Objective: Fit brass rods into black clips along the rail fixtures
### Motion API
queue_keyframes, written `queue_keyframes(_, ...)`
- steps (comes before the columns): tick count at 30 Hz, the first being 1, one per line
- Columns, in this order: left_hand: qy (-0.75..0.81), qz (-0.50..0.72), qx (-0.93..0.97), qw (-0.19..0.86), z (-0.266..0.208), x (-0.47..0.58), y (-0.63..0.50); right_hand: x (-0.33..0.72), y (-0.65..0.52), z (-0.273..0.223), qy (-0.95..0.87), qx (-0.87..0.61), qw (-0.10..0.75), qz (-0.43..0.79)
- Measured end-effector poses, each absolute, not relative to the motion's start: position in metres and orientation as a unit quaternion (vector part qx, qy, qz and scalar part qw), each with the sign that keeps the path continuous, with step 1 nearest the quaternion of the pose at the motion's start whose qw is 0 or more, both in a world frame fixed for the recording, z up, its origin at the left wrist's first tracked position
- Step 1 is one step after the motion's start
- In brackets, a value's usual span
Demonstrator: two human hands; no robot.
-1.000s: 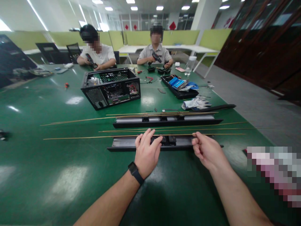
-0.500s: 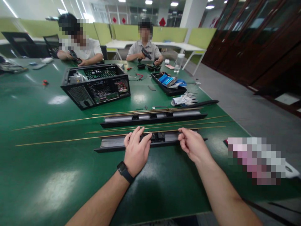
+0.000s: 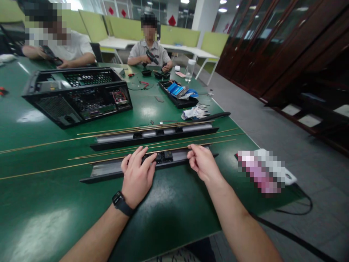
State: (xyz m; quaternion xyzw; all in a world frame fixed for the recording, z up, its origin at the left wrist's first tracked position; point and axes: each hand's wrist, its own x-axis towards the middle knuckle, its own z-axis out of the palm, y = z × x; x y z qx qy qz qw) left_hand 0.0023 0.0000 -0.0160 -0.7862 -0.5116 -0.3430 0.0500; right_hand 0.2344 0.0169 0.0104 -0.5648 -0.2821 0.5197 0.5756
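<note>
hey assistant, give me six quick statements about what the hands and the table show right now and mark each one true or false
1. The left hand has a dark watch at its wrist. True.
2. The left hand is clenched in a fist. False: its fingers extend over the nearer dark channel.
3. The right hand holds a thin brass-coloured rod at its fingertips. True.
4. White gloves lie right of the open computer case in the view. True.
5. The computer case stands between the two hands. False: it stands beyond them, toward the left.
6. Both hands wear the gloves. False: both are bare.
</note>
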Motion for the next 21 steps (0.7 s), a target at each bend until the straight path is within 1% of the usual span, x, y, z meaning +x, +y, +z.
queue_keyframes(8, -0.499, -0.354, -0.789, 0.055, -0.0189, 0.0014, 0.0029, 0.2332, 0.0168, 0.0126, -0.274, -0.562, 0.574, 0.528)
queue_keyframes(17, -0.482, -0.368, -0.795, 0.012, -0.0235, -0.0021, 0.0058, 0.2344, 0.0179, 0.0109, -0.253, -0.558, 0.567, 0.551)
queue_keyframes(21, -0.477, -0.39, -0.788, 0.015, -0.0215, 0.0011, 0.0066, 0.2349, 0.0185, 0.0108, -0.244, -0.559, 0.561, 0.56)
